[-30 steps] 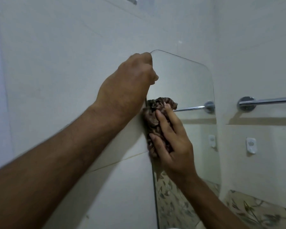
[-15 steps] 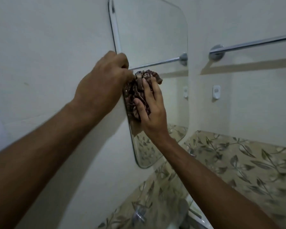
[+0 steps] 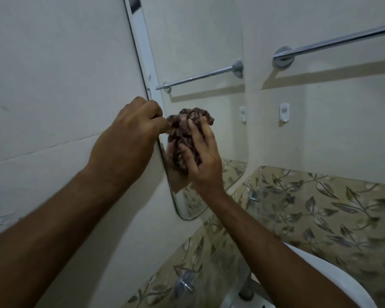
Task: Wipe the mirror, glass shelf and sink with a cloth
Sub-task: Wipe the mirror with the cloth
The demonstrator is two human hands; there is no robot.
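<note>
A frameless mirror point(image 3: 198, 52) with rounded corners hangs on the white wall. My left hand point(image 3: 129, 138) grips its left edge about halfway down, fingers curled round the glass. My right hand point(image 3: 200, 156) presses a bunched brown patterned cloth point(image 3: 185, 134) flat against the mirror's lower left part, right beside the left hand. Below the arms, a glass shelf point(image 3: 218, 263) juts from the wall on chrome brackets. The white sink point(image 3: 333, 276) shows at the bottom right, partly hidden by my right forearm.
A chrome towel rail point(image 3: 333, 44) runs along the right wall, with a small white hook point(image 3: 284, 113) under it. A band of leaf-patterned tiles point(image 3: 320, 210) lines the wall above the sink.
Both hands have slid down the mirror's left edge from near its top corner to the lower half, the cloth moving with them. The view has tilted down, bringing shelf and sink into sight.
</note>
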